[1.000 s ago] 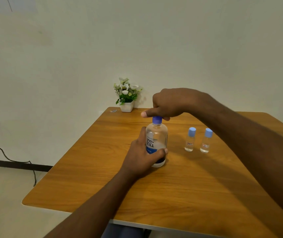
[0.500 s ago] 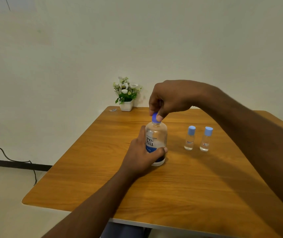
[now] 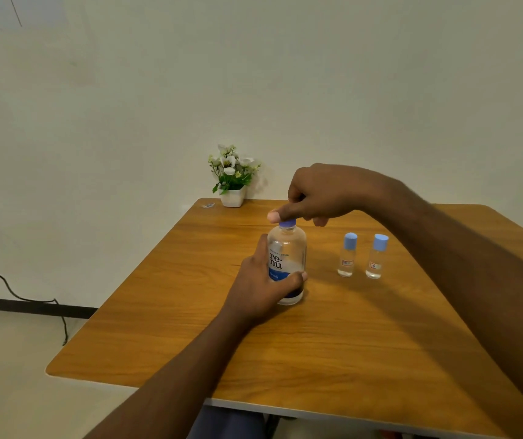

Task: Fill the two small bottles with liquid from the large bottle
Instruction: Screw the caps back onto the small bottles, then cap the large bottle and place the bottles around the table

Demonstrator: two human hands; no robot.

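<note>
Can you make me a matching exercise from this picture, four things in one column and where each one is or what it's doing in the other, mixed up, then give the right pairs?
Column one:
1. left hand
2. right hand
3. two small bottles
4. potted flowers

Column two:
A. standing capped on the table, to the right of the large bottle
B. at the far edge of the table, against the wall
C. wrapped around the large bottle's lower body
D. fingers on the large bottle's blue cap

Pairs: 1-C, 2-D, 3-A, 4-B
</note>
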